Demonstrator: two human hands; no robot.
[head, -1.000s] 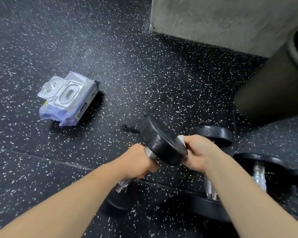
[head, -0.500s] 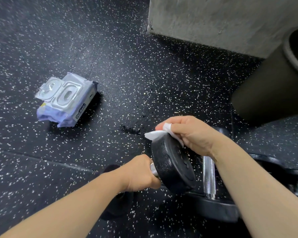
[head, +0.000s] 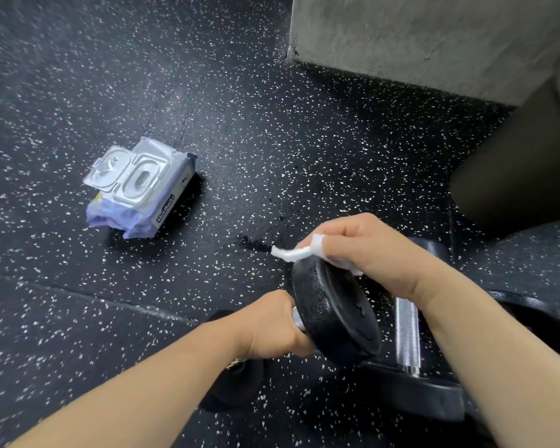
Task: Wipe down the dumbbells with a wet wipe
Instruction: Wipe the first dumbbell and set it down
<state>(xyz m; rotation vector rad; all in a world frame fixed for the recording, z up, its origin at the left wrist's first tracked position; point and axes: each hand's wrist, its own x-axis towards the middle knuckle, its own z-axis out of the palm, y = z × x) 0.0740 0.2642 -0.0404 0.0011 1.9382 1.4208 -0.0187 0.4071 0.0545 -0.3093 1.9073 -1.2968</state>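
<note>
**LOCATION: GYM, FREE-WEIGHTS AREA**

The floor (head: 272, 130) is black rubber matting with white flecks, the type laid in weight rooms. A seam (head: 78, 297) between mats crosses the lower left of the frame. A black dumbbell (head: 337, 315) is at lower centre. A second dumbbell (head: 407, 337), with a ribbed chrome handle, lies on the floor at lower right. A bare concrete wall (head: 417, 37) fills the upper right.

Two dumbbells are counted for certain: the held dumbbell (head: 337, 315) and a second dumbbell (head: 407, 334) just right of it. A black plate (head: 537, 308) further right cannot be assigned to either. One wipe (head: 299, 253), one wipe pack (head: 139, 192), well left of the held dumbbell, and two hands, left hand (head: 269, 324) and right hand (head: 366, 250), are seen.
</note>
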